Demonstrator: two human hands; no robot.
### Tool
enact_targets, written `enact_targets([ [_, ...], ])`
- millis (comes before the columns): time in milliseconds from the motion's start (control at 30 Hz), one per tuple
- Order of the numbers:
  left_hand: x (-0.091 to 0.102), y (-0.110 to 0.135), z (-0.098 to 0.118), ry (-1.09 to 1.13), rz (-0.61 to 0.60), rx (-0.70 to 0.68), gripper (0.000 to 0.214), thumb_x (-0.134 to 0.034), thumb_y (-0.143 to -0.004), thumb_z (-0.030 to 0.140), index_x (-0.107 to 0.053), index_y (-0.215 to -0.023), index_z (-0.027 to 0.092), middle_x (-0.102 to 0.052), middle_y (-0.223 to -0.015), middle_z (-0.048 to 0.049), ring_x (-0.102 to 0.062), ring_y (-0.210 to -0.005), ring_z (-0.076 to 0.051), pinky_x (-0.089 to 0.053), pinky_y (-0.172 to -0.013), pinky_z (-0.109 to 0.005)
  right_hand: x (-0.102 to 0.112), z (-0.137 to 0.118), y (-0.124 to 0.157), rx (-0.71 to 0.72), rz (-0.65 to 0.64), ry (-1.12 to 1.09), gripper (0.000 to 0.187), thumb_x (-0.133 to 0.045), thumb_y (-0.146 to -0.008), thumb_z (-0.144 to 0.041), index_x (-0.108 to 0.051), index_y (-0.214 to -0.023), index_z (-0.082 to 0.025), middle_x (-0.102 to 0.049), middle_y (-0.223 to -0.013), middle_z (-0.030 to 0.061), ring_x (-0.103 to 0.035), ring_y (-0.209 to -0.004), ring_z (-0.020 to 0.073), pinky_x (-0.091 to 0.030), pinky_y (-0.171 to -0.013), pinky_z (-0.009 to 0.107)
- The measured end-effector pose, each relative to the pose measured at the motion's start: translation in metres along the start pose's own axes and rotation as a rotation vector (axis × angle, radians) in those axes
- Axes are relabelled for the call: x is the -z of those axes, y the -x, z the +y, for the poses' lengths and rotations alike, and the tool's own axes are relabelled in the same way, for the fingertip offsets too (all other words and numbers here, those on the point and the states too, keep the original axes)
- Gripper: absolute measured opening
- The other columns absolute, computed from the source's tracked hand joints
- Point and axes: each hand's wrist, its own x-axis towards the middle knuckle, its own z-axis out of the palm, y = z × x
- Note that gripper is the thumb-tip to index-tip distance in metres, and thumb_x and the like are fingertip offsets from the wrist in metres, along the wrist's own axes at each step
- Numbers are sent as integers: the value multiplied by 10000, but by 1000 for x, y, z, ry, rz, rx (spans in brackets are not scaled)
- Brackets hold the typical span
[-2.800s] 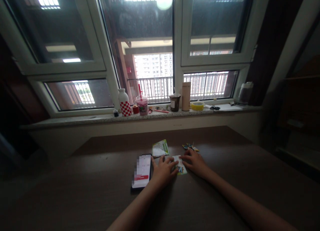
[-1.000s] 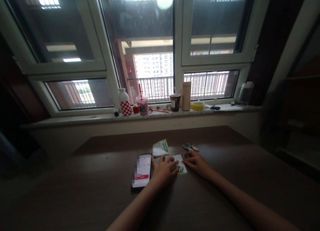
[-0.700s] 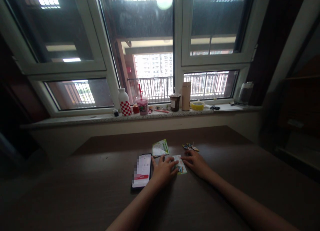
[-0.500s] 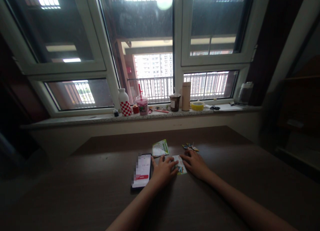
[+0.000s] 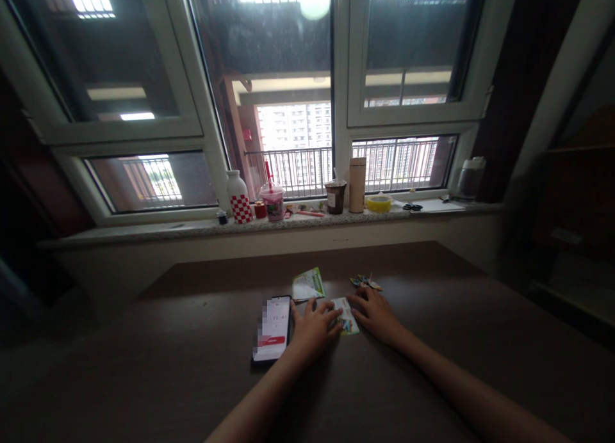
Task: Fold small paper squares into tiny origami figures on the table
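Note:
A small printed paper [image 5: 346,316] lies flat on the dark brown table [image 5: 192,366]. My left hand [image 5: 314,328] rests on its left part, fingers spread and pressing down. On the paper's right edge lies my right hand [image 5: 375,312], its fingers curled and touching the sheet. Neither hand lifts anything. A phone [image 5: 272,328] with a lit screen lies just left of my left hand. A green and white packet [image 5: 308,283] sits beyond the hands.
Small coloured folded pieces [image 5: 366,281] lie beyond my right hand. The stone windowsill [image 5: 192,226] carries a checked bottle [image 5: 237,197], a pink cup [image 5: 273,202], a dark cup [image 5: 335,196], a tan flask [image 5: 356,185], yellow tape [image 5: 379,203] and scissors [image 5: 412,207].
Almost nothing has moved. My right hand's fingers have shifted slightly along the paper's right edge; my left hand stays pressed on the paper.

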Motion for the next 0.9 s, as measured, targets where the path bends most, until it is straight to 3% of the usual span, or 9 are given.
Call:
enact_targets([
  [333, 2, 1, 1, 21, -15, 11, 383, -436, -934, 529, -516, -1307, 487, -530, -1415, 37, -287, -1388, -369, 69, -1008, -824, 4, 2, -6, -28, -32, -110, 309, -635, -843, -364, -711, -1138, -307, -573, -1210, 110, -524, -1166, 264, -412, -1011, 430],
  [633, 2, 0, 2, -21, -30, 19, 413, -409, -934, 548, -503, -1330, 470, -511, -1424, 16, -282, -1379, -372, 23, -1028, -813, 14, 8, -4, 23, -158, -147, 454, -700, -783, -386, -658, -1229, -311, -521, -1330, 115, -479, -1261, 281, -356, -1089, 422],
  [900, -1, -1, 0, -22, -30, 16, 406, -424, -935, 536, -493, -1331, 484, -507, -1430, 28, -276, -1387, -376, 39, -1012, -829, 26, 9, 2, 24, -286, -209, 640, -754, -710, -434, -588, -1314, -297, -404, -1473, 122, -351, -1381, 320, -263, -1154, 472],
])
